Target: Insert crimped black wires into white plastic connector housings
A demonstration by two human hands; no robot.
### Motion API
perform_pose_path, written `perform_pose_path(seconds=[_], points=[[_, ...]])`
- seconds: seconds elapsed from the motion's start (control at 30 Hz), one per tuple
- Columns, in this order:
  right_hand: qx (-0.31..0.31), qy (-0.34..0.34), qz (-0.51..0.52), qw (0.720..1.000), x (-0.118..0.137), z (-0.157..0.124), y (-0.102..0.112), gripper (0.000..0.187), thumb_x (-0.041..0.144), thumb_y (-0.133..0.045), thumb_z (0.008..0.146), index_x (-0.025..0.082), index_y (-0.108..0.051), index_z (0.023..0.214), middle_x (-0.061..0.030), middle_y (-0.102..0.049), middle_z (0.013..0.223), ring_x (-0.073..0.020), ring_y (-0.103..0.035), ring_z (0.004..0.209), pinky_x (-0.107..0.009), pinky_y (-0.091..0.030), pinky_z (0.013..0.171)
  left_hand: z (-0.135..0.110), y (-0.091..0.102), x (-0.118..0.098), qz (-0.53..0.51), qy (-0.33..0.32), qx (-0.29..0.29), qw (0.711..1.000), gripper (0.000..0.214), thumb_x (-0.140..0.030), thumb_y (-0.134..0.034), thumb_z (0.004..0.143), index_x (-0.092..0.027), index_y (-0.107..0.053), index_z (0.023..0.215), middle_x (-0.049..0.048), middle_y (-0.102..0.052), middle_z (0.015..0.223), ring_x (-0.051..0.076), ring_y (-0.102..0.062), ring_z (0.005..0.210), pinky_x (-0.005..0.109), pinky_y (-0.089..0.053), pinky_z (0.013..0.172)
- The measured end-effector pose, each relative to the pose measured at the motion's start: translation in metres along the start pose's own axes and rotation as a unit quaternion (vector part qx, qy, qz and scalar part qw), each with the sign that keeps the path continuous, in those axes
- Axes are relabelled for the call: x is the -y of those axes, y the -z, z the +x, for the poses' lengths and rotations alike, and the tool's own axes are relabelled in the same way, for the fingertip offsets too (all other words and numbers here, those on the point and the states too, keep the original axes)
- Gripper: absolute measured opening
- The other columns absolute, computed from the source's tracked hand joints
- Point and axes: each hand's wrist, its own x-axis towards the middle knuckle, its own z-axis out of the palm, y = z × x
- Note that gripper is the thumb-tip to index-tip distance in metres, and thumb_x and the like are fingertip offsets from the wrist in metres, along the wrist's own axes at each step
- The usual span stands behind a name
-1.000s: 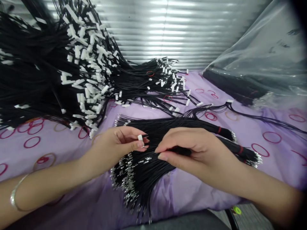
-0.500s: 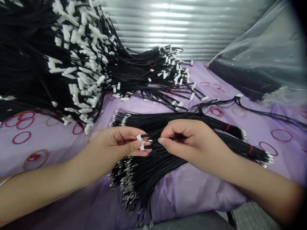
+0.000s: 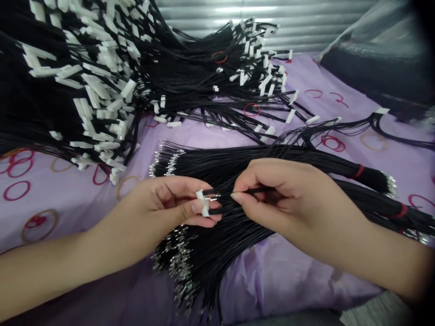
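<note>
My left hand (image 3: 170,201) pinches a small white connector (image 3: 203,202) between thumb and fingers. My right hand (image 3: 282,194) is closed on a thin black wire (image 3: 253,190) whose metal tip meets the connector. Both hands hover over bundles of black wires (image 3: 244,167) with silver terminals, tied with red bands, lying on the purple cloth (image 3: 272,271).
A large heap of black wires with white connectors (image 3: 98,77) fills the left and back. A clear plastic bag (image 3: 384,63) with more black wires lies at the back right. Red rubber bands (image 3: 251,109) are scattered on the cloth. A ribbed metal wall (image 3: 288,18) stands behind.
My right hand lifted a wire from the bundle and brought its tip to the connector in my left hand. The view tilted down and closer.
</note>
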Motion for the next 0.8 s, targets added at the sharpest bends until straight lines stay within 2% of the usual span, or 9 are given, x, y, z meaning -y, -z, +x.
perform_pose_path(seconds=[0.2,0.57,0.8], points=[[-0.017,0.040,-0.025,0.999,-0.001,0.001,-0.003,0.014,0.007,-0.062,0.083,0.017,-0.063,0.074,0.0030,-0.060,0.068,-0.0060,-0.049,0.058,-0.020,-0.037,0.050,0.000,-0.001,-0.001,-0.017,-0.001,-0.003,1.000,0.016,-0.009,-0.078,0.078,-0.023,-0.081,0.085,0.0010,-0.082,0.081,0.015,-0.078,0.072,0.018,-0.064,0.068],[-0.032,0.070,-0.061,0.995,-0.002,-0.003,-0.010,0.011,0.010,-0.059,0.087,0.016,-0.064,0.078,0.0017,-0.060,0.071,-0.0066,-0.052,0.062,-0.020,-0.039,0.053,0.000,0.001,-0.001,0.006,0.009,0.005,1.000,0.014,-0.008,-0.076,0.079,-0.021,-0.082,0.082,0.0003,-0.082,0.079,0.014,-0.077,0.070,0.016,-0.063,0.068],[-0.014,0.051,-0.025,0.998,-0.001,-0.004,-0.013,0.012,0.012,-0.059,0.088,0.018,-0.064,0.079,0.0011,-0.061,0.071,-0.0076,-0.053,0.062,-0.020,-0.040,0.053,0.000,0.001,-0.003,0.008,0.017,0.003,1.000,0.017,-0.007,-0.075,0.079,-0.021,-0.082,0.082,0.0016,-0.082,0.079,0.015,-0.077,0.072,0.016,-0.063,0.068]])
